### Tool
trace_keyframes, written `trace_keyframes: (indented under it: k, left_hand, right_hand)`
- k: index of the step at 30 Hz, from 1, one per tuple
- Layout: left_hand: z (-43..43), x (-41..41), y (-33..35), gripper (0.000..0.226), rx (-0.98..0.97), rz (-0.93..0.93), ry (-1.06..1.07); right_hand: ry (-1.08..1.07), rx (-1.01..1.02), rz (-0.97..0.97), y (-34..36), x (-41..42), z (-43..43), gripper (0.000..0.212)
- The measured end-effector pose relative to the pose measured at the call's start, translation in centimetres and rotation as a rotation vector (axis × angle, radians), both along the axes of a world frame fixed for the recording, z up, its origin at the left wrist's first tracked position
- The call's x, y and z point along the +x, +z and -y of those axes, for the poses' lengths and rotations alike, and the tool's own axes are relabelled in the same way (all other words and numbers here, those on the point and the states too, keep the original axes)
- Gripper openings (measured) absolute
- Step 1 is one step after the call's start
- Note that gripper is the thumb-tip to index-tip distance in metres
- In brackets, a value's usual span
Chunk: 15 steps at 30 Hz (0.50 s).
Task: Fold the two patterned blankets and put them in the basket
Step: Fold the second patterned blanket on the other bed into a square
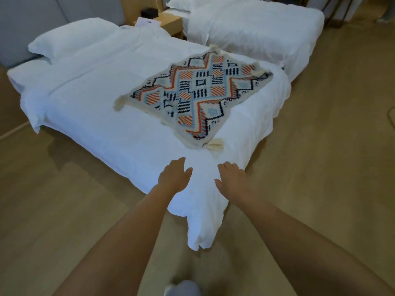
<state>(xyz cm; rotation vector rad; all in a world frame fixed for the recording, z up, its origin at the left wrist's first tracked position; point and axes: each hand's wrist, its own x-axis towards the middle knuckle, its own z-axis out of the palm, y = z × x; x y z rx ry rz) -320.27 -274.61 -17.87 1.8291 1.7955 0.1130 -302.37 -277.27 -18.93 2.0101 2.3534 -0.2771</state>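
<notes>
A patterned blanket [197,95] with orange, blue and black diamond shapes and cream tassels lies flat on the near white bed [102,116], towards its right foot corner. Both my arms reach forward over that corner. My left hand [174,177] hovers with relaxed fingers just short of the blanket's nearest tassel. My right hand [233,180] is beside it, fingers spread and holding nothing. Only one blanket shows, and no basket is in view.
A second white bed [256,28] stands behind and to the right, with a narrow gap between. A wooden nightstand [168,23] sits between the bed heads. A pillow [70,39] lies at the near bed's head. Wooden floor surrounds both beds.
</notes>
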Motion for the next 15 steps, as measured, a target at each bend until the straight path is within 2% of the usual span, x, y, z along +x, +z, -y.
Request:
trace_keyframes:
  k: [7,15]
  left_hand:
    - [-7.5,3.1,-4.6,0.054,-0.102,0.022,0.084]
    - [-15.5,6.3,-12.5,0.051,-0.270,0.064,0.239]
  right_hand:
    - [0.028,-0.091,0.002,-3.1,2.4,-9.3,0.035]
    - [0.075,-0.139,-0.045,-9.7,3.1,-19.3,0.035]
